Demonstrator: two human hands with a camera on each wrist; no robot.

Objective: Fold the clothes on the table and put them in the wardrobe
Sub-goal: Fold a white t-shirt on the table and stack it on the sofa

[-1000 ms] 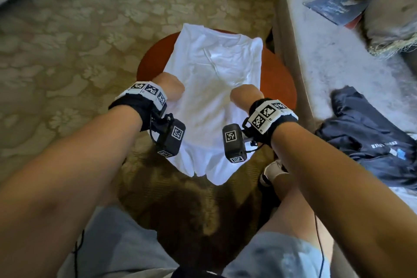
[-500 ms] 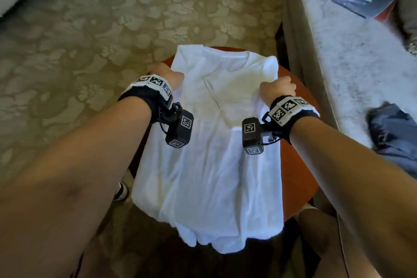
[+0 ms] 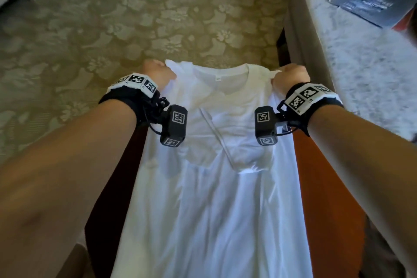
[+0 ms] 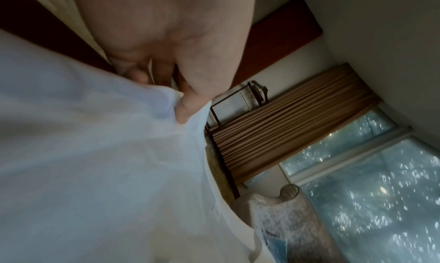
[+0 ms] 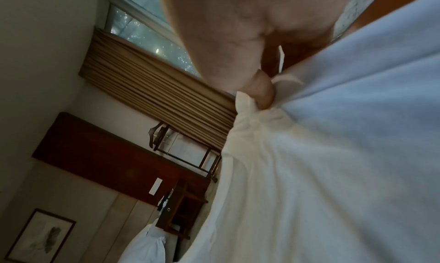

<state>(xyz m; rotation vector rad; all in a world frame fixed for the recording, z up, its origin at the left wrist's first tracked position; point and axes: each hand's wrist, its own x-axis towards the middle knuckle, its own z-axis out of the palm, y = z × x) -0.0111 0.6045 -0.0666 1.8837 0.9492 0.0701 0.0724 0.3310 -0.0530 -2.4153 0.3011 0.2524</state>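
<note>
White t-shirt point(image 3: 216, 198) lies spread along the reddish-brown desk point(image 3: 325, 187), neckline at the far end, hem toward me and running out of the bottom of the head view. My left hand point(image 3: 156, 73) grips the shirt's left shoulder corner, fingers curled under, fabric bunched at the knuckles. Left wrist view: thumb point(image 4: 190, 109) presses into a gathered fold of the white cloth point(image 4: 95, 163). My right hand point(image 3: 291, 77) grips the right shoulder corner the same way; right wrist view shows the thumb point(image 5: 262, 90) pinching a puckered bit of cloth point(image 5: 321, 163). Both hands are closed tight on the shirt, both at the far edge of the desk, one either side of the collar. Sleeves look folded in under the body, a crease line runs diagonally across the chest. Patterned carpet point(image 3: 112, 18) beyond the desk. Bed point(image 3: 361, 56) with pale cover to my right, a blue booklet point(image 3: 370, 4) lying on it. Black wrist bands with markers on both arms.
</note>
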